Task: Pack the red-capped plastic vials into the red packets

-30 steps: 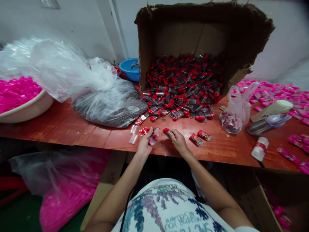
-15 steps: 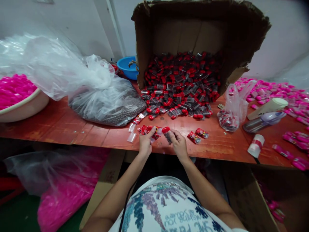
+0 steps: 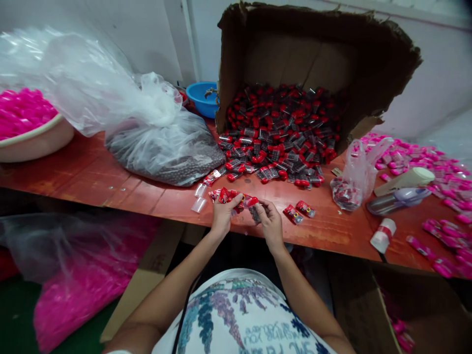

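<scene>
My left hand [image 3: 222, 215] pinches a bunch of red printed plastic sleeves [image 3: 225, 195] above the table's front edge. My right hand [image 3: 272, 223] is closed on a small clear bottle [image 3: 255, 214] with a red cap and dark contents. Its capped end meets the open end of a sleeve at my left fingertips; how far it sits inside I cannot tell. Two bottles in printed sleeves [image 3: 299, 212] lie to the right of my hands. Left of them are clear sleeve pieces [image 3: 199, 204] and another red printed piece [image 3: 212, 177].
A torn cardboard box [image 3: 383, 73] lies on its side, spilling many red-capped bottles [image 3: 280, 132]. A plastic bag of dark beads [image 3: 165, 152] and a blue basin [image 3: 202, 101] stand left. Rightward are a small tied bag [image 3: 350, 187], a drinking bottle [image 3: 394, 200], a white roll [image 3: 383, 235] and pink pieces [image 3: 416, 152].
The red-capped bottle has come leftward against the sleeve in my left hand, its cap now partly covered. The whole view has tilted a little.
</scene>
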Tool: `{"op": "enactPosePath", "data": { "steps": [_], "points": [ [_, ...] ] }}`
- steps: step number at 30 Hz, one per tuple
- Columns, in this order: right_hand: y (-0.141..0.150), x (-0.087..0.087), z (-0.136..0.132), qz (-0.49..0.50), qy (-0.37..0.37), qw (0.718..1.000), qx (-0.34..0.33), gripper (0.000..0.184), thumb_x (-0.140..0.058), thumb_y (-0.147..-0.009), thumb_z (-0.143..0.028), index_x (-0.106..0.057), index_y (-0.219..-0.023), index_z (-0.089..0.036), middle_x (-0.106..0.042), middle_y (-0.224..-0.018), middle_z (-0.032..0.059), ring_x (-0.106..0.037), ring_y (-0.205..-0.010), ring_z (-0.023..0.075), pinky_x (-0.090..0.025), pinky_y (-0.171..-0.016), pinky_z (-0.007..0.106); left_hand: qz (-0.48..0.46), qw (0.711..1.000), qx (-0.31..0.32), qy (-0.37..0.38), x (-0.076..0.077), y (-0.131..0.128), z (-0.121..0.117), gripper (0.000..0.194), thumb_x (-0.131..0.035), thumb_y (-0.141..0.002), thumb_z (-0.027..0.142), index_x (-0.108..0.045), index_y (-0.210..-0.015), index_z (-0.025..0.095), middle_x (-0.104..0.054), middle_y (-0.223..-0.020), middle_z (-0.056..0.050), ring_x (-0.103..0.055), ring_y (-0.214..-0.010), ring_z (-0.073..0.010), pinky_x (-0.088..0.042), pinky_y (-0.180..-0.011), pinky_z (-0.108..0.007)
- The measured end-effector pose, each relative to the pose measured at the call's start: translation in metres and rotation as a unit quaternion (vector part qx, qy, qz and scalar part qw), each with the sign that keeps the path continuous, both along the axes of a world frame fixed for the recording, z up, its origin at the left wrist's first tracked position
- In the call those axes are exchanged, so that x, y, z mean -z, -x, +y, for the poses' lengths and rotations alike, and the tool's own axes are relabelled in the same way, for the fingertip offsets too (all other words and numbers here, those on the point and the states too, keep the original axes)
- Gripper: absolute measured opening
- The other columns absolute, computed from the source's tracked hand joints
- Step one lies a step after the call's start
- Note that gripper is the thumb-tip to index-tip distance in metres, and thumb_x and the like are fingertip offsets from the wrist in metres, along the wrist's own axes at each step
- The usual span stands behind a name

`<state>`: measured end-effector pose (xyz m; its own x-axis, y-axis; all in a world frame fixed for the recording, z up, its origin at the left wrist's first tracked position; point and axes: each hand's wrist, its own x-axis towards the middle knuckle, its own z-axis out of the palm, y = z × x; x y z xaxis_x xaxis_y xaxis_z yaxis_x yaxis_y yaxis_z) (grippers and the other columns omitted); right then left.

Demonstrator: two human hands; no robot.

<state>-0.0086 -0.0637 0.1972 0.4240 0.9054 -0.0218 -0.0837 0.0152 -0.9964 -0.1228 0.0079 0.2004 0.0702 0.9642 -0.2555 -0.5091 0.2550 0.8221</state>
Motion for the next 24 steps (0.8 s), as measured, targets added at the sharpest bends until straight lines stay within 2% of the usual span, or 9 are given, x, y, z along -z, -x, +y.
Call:
{"op": "enactPosePath", "data": {
  "steps": [7,10,15,19,21,24],
  "points": [
    [-0.005,-0.006,-0.004,-0.023,0.024,0.998,-0.061,0.031,-0.061,-0.08,-0.04,-0.064,-0.103,-0.02,-0.064,-0.092,0.0033,-0.057,-0.068,0.0135,-0.045,-0.049,0.022,-0.018,1.0,-0.01,-0.003,0.001,-0.002,0.002,0.037,-0.083,-0.051,0.021,-0.064,-0.082,0.014,-0.067,-0.07,0.001,-0.064,-0.061,-0.0146,-0.054,-0.063,-0.03],
    [-0.007,-0.006,-0.005,-0.045,0.029,0.997,-0.049,0.032,-0.062,-0.079,-0.041,-0.066,-0.102,-0.019,-0.065,-0.095,0.0052,-0.059,-0.074,0.0157,-0.046,-0.052,0.023,-0.024,1.0,0.001,0.001,-0.001,-0.002,0.001,0.04,-0.084,-0.05,0.02,-0.064,-0.085,0.015,-0.066,-0.07,0.002,-0.063,-0.061,-0.0146,-0.055,-0.063,-0.031],
    [-0.007,-0.007,-0.005,-0.039,0.025,0.999,-0.007,0.034,-0.064,-0.077,-0.041,-0.063,-0.102,-0.017,-0.066,-0.091,0.0049,-0.059,-0.072,0.0153,-0.046,-0.053,0.023,-0.046,0.997,0.061,-0.009,-0.007,-0.002,-0.004,0.033,-0.082,-0.054,0.021,-0.065,-0.08,0.014,-0.066,-0.073,-0.001,-0.064,-0.066,-0.0152,-0.055,-0.067,-0.031],
    [-0.006,-0.008,-0.007,-0.043,0.023,0.998,-0.033,0.033,-0.065,-0.077,-0.038,-0.063,-0.103,-0.018,-0.065,-0.09,0.0043,-0.058,-0.076,0.0158,-0.047,-0.056,0.024,-0.02,0.995,0.097,0.001,-0.009,-0.001,-0.006,0.033,-0.084,-0.051,0.02,-0.063,-0.076,0.013,-0.066,-0.07,-0.001,-0.064,-0.064,-0.0156,-0.054,-0.066,-0.031],
    [-0.007,-0.008,-0.008,-0.065,0.015,0.997,-0.047,0.032,-0.065,-0.078,-0.035,-0.064,-0.106,-0.02,-0.064,-0.091,0.004,-0.057,-0.077,0.0154,-0.048,-0.06,0.025,0.004,0.995,0.104,0.01,-0.009,0.001,-0.007,0.039,-0.084,-0.05,0.021,-0.064,-0.081,0.014,-0.066,-0.07,-0.001,-0.064,-0.061,-0.0157,-0.054,-0.062,-0.03],
    [-0.01,-0.009,-0.009,-0.111,-0.006,0.993,-0.041,0.028,-0.066,-0.077,-0.033,-0.067,-0.103,-0.022,-0.061,-0.093,0.0035,-0.056,-0.077,0.0147,-0.049,-0.061,0.025,0.019,0.992,0.122,0.001,-0.01,0.005,-0.008,0.057,-0.085,-0.049,0.022,-0.063,-0.101,0.017,-0.067,-0.072,0.0,-0.065,-0.061,-0.016,-0.053,-0.059,-0.028]
  ]
}}
